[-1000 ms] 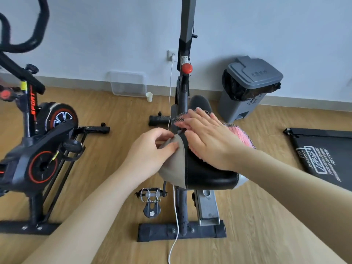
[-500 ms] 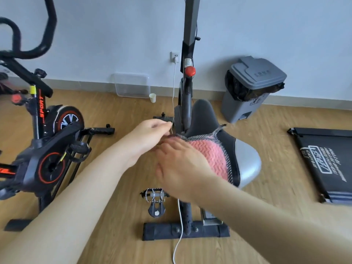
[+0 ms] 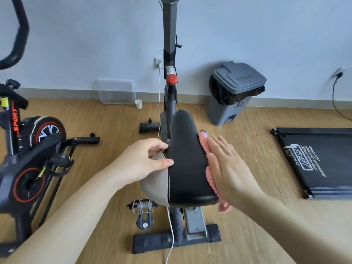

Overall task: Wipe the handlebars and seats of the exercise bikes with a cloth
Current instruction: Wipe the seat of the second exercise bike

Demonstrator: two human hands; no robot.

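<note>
Right hand (image 3: 226, 168) is flat, fingers straight and together, pressing the pink cloth (image 3: 209, 176) against the right flank of the seat (image 3: 187, 161). Only a fringe of cloth peeks out, at the fingertips and along the palm's edge. Left hand (image 3: 144, 161) is across on the other side, thumb laid over the stitched seam, fingers curled round the grey left edge, holding the saddle steady. The seat sits dead centre, nose pointing away toward the upright post (image 3: 169, 35) of this bike; its black top looks glossy.

The step in hand looks like the side wipe. To do it well, I'd say keep that palm flat so the cloth stays trapped, run it along the flank's full length from nose to tail, and let the bracing hand take the push so the saddle doesn't swivel. The grey left edge under the bracing fingers will want its own pass.

Further out: a second bike (image 3: 28, 159) at left, a grey bin (image 3: 236, 92) by the wall, a treadmill (image 3: 316, 161) on the floor at right.
</note>
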